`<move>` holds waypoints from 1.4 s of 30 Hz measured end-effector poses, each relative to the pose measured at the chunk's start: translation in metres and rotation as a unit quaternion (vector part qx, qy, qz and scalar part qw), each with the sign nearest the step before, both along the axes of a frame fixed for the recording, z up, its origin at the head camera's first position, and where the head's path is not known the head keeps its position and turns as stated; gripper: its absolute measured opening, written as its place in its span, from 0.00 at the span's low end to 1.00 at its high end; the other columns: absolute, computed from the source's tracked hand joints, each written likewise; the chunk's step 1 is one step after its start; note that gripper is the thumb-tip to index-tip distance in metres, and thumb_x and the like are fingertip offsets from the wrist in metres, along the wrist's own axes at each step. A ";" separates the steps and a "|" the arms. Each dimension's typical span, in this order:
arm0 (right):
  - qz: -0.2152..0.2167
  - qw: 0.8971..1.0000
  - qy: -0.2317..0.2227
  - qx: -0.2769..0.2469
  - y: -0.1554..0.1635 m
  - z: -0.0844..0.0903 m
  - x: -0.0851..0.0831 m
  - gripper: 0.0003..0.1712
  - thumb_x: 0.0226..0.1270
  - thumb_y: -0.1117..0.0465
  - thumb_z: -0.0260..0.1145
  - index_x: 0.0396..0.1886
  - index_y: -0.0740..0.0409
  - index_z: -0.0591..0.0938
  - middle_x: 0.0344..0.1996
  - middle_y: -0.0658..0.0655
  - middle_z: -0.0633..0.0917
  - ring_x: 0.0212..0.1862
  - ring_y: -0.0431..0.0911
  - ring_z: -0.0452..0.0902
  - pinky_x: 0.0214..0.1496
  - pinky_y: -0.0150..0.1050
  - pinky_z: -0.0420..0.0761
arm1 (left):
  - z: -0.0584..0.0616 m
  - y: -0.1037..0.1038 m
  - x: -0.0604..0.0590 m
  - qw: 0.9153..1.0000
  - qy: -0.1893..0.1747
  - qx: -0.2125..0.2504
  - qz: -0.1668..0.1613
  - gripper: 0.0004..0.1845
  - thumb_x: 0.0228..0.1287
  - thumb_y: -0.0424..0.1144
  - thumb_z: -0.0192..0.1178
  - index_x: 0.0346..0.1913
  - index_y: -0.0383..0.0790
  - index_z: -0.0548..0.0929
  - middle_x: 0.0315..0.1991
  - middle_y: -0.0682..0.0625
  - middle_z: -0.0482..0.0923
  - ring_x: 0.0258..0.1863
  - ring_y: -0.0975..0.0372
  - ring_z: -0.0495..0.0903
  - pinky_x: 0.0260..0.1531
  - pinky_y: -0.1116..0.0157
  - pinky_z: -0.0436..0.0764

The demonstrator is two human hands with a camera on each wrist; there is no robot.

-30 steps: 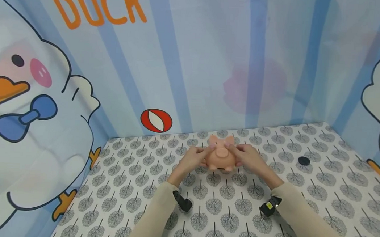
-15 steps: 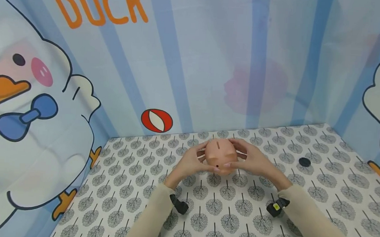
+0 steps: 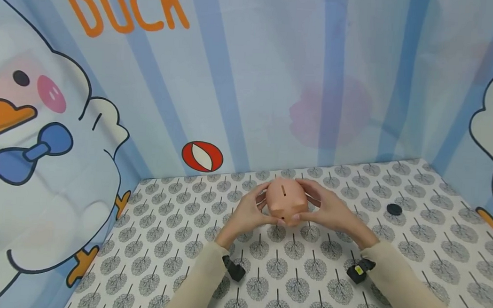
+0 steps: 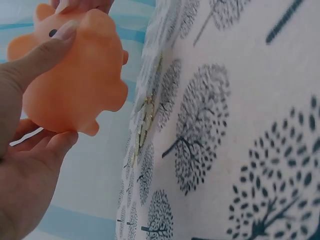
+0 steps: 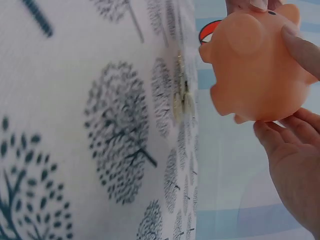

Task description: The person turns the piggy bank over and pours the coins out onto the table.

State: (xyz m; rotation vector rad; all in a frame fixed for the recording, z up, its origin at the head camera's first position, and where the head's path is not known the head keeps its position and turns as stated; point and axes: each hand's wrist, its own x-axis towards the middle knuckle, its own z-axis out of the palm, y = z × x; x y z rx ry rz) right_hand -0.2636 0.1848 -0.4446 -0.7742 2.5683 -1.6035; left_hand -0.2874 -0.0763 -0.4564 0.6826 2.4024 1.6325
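Note:
A peach-coloured piggy bank [image 3: 286,196] is gripped from both sides near the back of the table. Its top slot shows in the head view, with the snout toward the person. My left hand [image 3: 247,214] has its thumb by the pig's face and its fingers curled behind the body. On the opposite side, my right hand [image 3: 328,208] holds it in the same way. Both wrist views show the pig's feet raised off the cloth. Beyond it on the cloth lies a small heap of gold and whitish pieces [image 4: 145,120], too blurred to name.
A round black disc [image 3: 394,209] lies on the tree-patterned tablecloth [image 3: 297,289] to the right. Duck-print fabric walls [image 3: 268,80] close off the back and both sides of the table.
The piggy bank has tipped from face-on to showing its top slot, thumbs moving from over the face down beside the snout. In the last half second it has barely shifted.

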 end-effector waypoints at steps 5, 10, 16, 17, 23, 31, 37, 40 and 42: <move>-0.012 1.000 -0.008 -0.002 -0.001 0.002 -0.002 0.56 0.60 0.53 0.82 0.83 0.55 0.61 0.82 0.62 0.65 0.80 0.62 0.65 0.80 0.57 0.71 | 0.003 -0.003 0.000 1.000 0.018 0.004 0.001 0.57 0.52 0.39 0.84 0.83 0.52 0.62 0.81 0.48 0.65 0.78 0.51 0.70 0.78 0.58 0.74; -0.040 0.999 -0.029 0.016 -0.003 0.003 -0.004 0.46 0.71 0.48 0.74 0.80 0.60 0.66 0.75 0.67 0.74 0.72 0.64 0.76 0.74 0.57 0.80 | 0.001 -0.005 -0.004 1.000 0.015 -0.001 0.015 0.44 0.64 0.49 0.76 0.80 0.53 0.68 0.75 0.48 0.74 0.71 0.51 0.79 0.70 0.55 0.82; -0.086 0.989 -0.077 0.090 -0.008 0.007 -0.006 0.43 0.78 0.31 0.55 0.71 0.63 0.76 0.60 0.66 0.87 0.56 0.56 0.87 0.62 0.56 0.87 | 0.004 -0.001 -0.008 0.997 -0.032 -0.037 0.056 0.38 0.70 0.69 0.60 0.69 0.45 0.81 0.61 0.45 0.86 0.52 0.54 0.89 0.61 0.53 0.87; -0.091 0.987 -0.091 0.095 -0.009 0.008 -0.006 0.44 0.78 0.29 0.53 0.68 0.63 0.79 0.56 0.65 0.88 0.52 0.54 0.88 0.59 0.54 0.88 | 0.005 0.000 -0.009 0.996 -0.047 -0.043 0.058 0.39 0.70 0.73 0.57 0.66 0.44 0.84 0.58 0.45 0.88 0.49 0.55 0.90 0.62 0.52 0.86; -0.111 0.980 -0.151 0.067 -0.015 0.009 -0.006 0.46 0.78 0.26 0.50 0.47 0.65 0.87 0.38 0.62 0.91 0.36 0.53 0.90 0.45 0.47 0.92 | 0.005 0.002 -0.009 0.988 -0.122 -0.064 0.069 0.46 0.63 0.83 0.50 0.47 0.40 0.89 0.40 0.46 0.92 0.34 0.57 0.92 0.75 0.41 0.72; -0.124 0.981 -0.138 0.055 -0.016 -0.003 -0.005 0.45 0.76 0.25 0.52 0.52 0.64 0.86 0.42 0.62 0.90 0.40 0.51 0.88 0.46 0.46 0.91 | 0.003 -0.002 -0.009 0.991 -0.114 -0.052 0.048 0.43 0.67 0.77 0.55 0.58 0.39 0.87 0.49 0.43 0.91 0.36 0.56 0.92 0.75 0.44 0.75; -0.101 0.989 -0.085 0.059 -0.011 -0.003 -0.004 0.43 0.75 0.33 0.62 0.73 0.62 0.75 0.65 0.67 0.84 0.62 0.60 0.84 0.67 0.57 0.85 | 0.008 -0.009 -0.009 0.998 -0.057 -0.039 0.017 0.36 0.70 0.59 0.66 0.73 0.40 0.77 0.64 0.42 0.84 0.58 0.51 0.87 0.62 0.54 0.87; -0.087 0.993 -0.068 0.048 -0.008 -0.002 -0.003 0.44 0.71 0.40 0.71 0.76 0.60 0.72 0.70 0.67 0.80 0.70 0.63 0.79 0.72 0.60 0.81 | 0.009 -0.013 -0.009 0.998 -0.055 -0.031 0.006 0.38 0.66 0.50 0.73 0.76 0.42 0.74 0.70 0.43 0.79 0.65 0.49 0.83 0.64 0.56 0.86; -0.074 0.995 -0.064 0.036 -0.007 -0.002 -0.003 0.46 0.67 0.44 0.76 0.77 0.60 0.71 0.71 0.67 0.79 0.70 0.64 0.78 0.72 0.59 0.81 | 0.009 -0.014 -0.009 0.998 -0.061 -0.023 -0.003 0.41 0.62 0.45 0.77 0.77 0.43 0.72 0.72 0.43 0.77 0.66 0.49 0.82 0.65 0.56 0.86</move>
